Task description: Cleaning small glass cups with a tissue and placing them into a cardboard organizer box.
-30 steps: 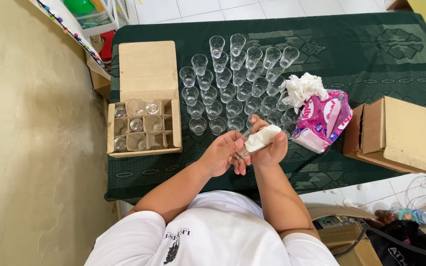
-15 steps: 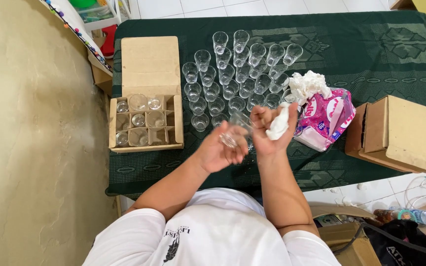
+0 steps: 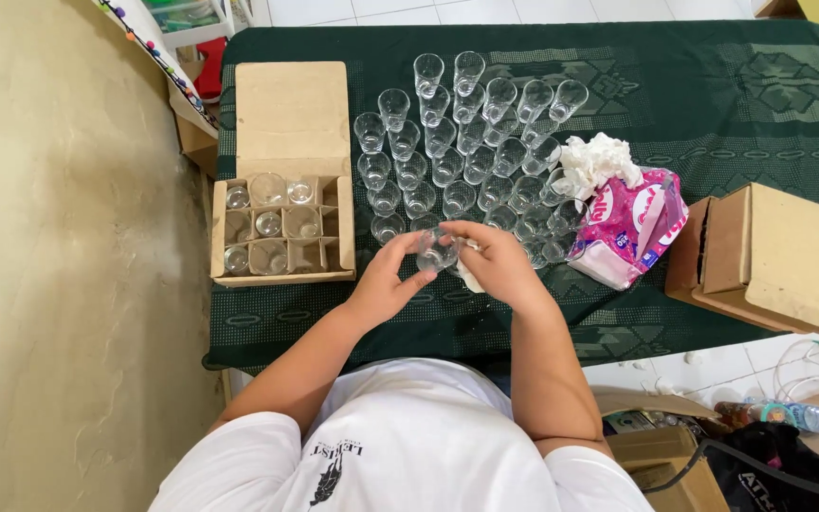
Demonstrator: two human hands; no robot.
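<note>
Glasses (image 3: 471,142) cover the middle of the green-clothed table (image 3: 732,104), small clear ones standing upright in slanting rows, rim up, packed close to one another. At the near edge of that crowd, both hands meet over 1 more small glass (image 3: 435,252), which is held just above the cloth and right in front of the nearest row. Left hand (image 3: 383,284) has its fingers curled round the glass from the left side, thumb and fingertips touching it. Right hand (image 3: 497,265) closes in from the other side, fingers bent over the glass, with a crumpled white tissue (image 3: 469,278) tucked under the palm; how firmly it presses on the glass I cannot tell.

To the left sits an open cardboard box (image 3: 282,223) with a grid of dividers, its flap laid back flat; several compartments hold glasses and some show bare card. Just right of the rows lies a pink tissue pack (image 3: 629,228) with white tissue bunched out of its top. Farther right, at the table edge, a second cardboard box (image 3: 779,256) lies on its side. A plastic bottle (image 3: 789,415) lies on the floor below.
</note>
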